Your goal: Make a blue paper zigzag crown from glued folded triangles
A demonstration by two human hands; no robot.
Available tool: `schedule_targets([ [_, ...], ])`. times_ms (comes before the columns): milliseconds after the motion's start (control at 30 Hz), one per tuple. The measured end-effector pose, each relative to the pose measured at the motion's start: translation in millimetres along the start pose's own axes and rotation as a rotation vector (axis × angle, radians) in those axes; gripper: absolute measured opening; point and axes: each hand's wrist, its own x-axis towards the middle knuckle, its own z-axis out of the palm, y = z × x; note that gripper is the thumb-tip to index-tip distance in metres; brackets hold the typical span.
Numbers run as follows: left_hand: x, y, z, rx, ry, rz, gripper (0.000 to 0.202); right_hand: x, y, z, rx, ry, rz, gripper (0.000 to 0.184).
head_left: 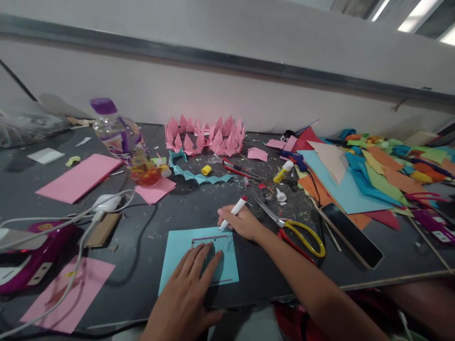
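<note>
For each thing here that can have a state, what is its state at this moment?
Marker: held in the right hand; cap unclear
Left hand: spread on the blue sheet
Blue sheet: flat, marked with lines
Bottle: standing, purple cap on, partly filled
Phone: lying, screen dark
Scissors: lying on the table

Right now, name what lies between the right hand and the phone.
The head view shows scissors between the right hand and phone, plus a thin stick close to the phone.
</note>
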Motion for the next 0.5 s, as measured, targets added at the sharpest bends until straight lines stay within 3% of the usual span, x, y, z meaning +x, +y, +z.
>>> schedule_targets([
  [500,-4.3,-4.4,8.9,0.063,-0.006,0.006,0.09,1.2,1.4,1.2,0.037,-0.024,0.052,0.036],
])
